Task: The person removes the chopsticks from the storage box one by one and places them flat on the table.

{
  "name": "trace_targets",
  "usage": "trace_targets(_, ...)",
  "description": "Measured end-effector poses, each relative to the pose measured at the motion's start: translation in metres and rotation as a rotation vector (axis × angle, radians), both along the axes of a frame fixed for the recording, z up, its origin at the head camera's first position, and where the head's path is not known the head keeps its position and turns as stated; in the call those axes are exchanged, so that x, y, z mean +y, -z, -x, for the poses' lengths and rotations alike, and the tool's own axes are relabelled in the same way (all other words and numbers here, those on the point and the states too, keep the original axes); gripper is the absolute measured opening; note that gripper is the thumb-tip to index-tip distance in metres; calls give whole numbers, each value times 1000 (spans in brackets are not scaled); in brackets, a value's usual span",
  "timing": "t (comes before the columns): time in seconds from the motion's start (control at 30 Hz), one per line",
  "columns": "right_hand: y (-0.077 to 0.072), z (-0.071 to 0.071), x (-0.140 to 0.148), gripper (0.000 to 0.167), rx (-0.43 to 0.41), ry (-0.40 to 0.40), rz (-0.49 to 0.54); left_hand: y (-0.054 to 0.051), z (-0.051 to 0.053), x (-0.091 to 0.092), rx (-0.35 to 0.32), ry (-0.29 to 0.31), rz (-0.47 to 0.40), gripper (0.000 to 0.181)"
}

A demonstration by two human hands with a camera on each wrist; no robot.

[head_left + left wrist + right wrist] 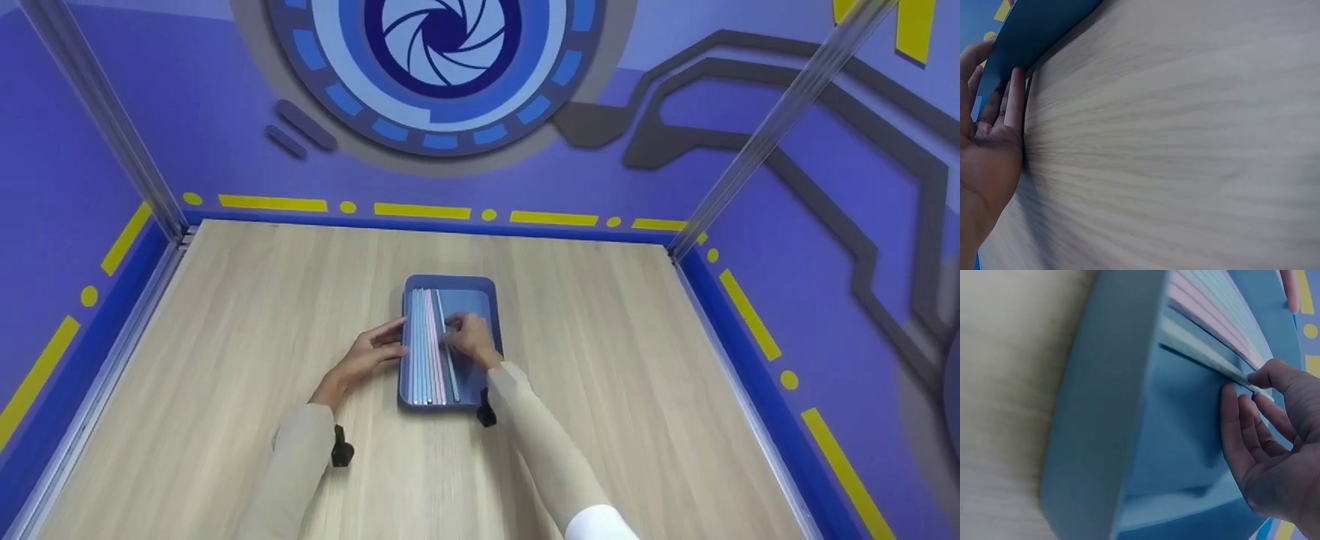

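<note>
A blue-grey rectangular tray (450, 282) holds a row of long pastel straws (417, 345) along its left side, pale blue with some pink. One pale straw (455, 386) lies a little apart, right of the row and slightly slanted. My right hand (472, 336) is inside the tray and pinches this straw between thumb and fingers; in the right wrist view the thumb (1269, 376) lies on top of it. My left hand (366, 352) touches the outside of the tray's left wall. Its fingers (1014, 104) are extended against that wall in the left wrist view.
The tray stands on a light wood-grain table (300, 277). Blue-purple panels with yellow marks (422, 212) enclose the back and both sides, with metal posts at the corners (679, 240). A black wrist device (341, 448) shows beside the left sleeve.
</note>
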State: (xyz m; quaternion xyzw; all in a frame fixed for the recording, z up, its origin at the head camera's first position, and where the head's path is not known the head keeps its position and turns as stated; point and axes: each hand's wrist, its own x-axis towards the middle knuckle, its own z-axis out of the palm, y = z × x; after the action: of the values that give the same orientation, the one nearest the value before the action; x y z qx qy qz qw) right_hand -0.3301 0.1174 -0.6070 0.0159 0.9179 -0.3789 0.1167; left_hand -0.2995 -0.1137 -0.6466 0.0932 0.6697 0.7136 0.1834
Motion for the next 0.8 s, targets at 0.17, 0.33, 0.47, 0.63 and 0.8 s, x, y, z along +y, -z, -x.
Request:
trace_targets(0.17, 0, 0, 0, 38, 19, -32, -86, 1, 0, -1, -8, 4, -1, 68)
trace_targets(0.33, -1, 3, 4, 38, 17, -47, -65, 3, 1, 0, -20, -3, 6, 68)
trace_targets(0.47, -1, 6, 8, 38, 13, -67, -26, 4, 0, 1, -26, -9, 18, 67)
trace_targets(0.63, -4, 9, 12, 40, -31, -110, 89, 3, 1, 2, -15, -20, -10, 66)
trace_targets(0.8, -10, 8, 14, 41, -92, -143, 134, 4, 0, 2, -45, -9, -54, 68)
